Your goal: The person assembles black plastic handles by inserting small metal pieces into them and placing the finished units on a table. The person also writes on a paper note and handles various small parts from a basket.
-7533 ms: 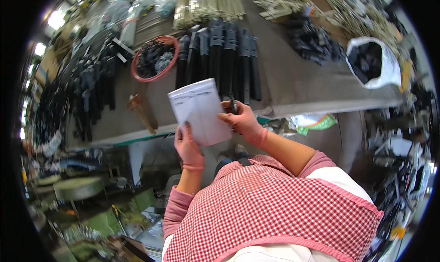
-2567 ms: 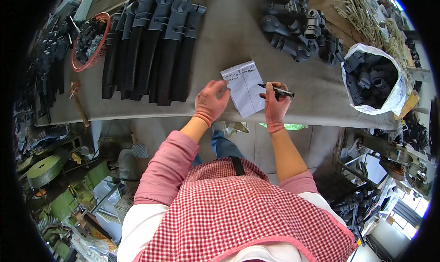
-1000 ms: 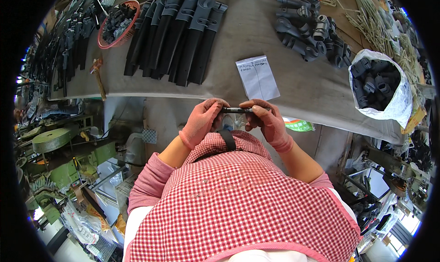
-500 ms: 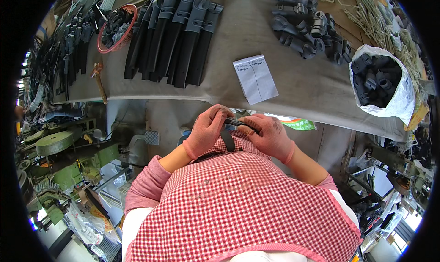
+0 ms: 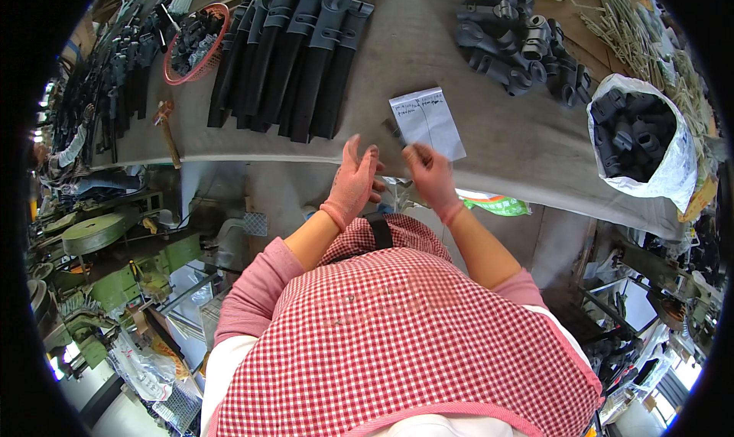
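Observation:
My right hand [image 5: 433, 181], in a pink glove, is closed in a pinch over the near part of a white sheet of paper [image 5: 430, 120]. From its fingertips a small dark strip [image 5: 395, 133] sticks out toward the left, blurred, beside the paper; its exact kind cannot be made out. My left hand [image 5: 355, 181], also gloved, hangs just off the table's front edge with its fingers apart and nothing visible in them. Both hands are above my red checked apron [image 5: 397, 315].
Black tubes with grey fittings [image 5: 306, 62] lie on the cloth-covered table [image 5: 252, 148]. A hammer [image 5: 168, 135] and a pink basket [image 5: 222, 43] are at the left. Loose grey fittings [image 5: 505, 74] and a white sack of them [image 5: 677, 158] are at the right. Green machinery [image 5: 145, 272] stands below left.
My hands have come apart and moved forward to the table edge. The dark piece that was between both hands is now at my right hand; my left hand has let go.

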`<state>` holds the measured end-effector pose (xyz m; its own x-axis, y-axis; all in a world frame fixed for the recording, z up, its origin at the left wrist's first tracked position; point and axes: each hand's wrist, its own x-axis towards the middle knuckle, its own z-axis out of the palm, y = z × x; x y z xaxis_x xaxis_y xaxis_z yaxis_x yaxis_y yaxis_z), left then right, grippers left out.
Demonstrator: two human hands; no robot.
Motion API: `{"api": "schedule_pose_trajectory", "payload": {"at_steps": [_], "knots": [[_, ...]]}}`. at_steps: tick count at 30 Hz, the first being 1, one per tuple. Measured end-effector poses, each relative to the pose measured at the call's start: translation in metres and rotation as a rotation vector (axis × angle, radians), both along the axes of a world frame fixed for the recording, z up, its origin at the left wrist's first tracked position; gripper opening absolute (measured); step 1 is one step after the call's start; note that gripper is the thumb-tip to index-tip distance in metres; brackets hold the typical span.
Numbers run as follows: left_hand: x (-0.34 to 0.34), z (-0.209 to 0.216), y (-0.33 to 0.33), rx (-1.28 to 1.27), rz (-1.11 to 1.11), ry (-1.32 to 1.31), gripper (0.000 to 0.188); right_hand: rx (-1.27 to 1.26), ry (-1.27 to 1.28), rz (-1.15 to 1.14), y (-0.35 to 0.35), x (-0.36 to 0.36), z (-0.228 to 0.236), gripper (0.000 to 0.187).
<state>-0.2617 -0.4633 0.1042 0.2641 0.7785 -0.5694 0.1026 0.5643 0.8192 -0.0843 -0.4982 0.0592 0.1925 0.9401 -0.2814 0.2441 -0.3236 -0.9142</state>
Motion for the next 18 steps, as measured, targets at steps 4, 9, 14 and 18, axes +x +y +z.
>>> {"api": "schedule_pose_trajectory", "payload": {"at_steps": [4, 9, 14, 18], "knots": [[-0.025, -0.03, -0.004, -0.214, -0.103, 0.066, 0.039, 0.179, -0.649, -0.012, 0.037, 0.017, -0.055, 0.022], [-0.059, -0.045, -0.019, -0.204, -0.076, -0.06, 0.033, 0.081, -0.687, 0.008, 0.037, 0.031, -0.058, 0.021], [-0.067, -0.042, -0.02, -0.198, 0.036, -0.072, 0.025, 0.196, -0.754, -0.058, 0.04, 0.05, -0.05, 0.022], [-0.08, -0.04, -0.024, -0.175, 0.104, -0.076, 0.022, -0.057, -0.807, 0.058, 0.04, 0.055, -0.051, 0.022]]}}
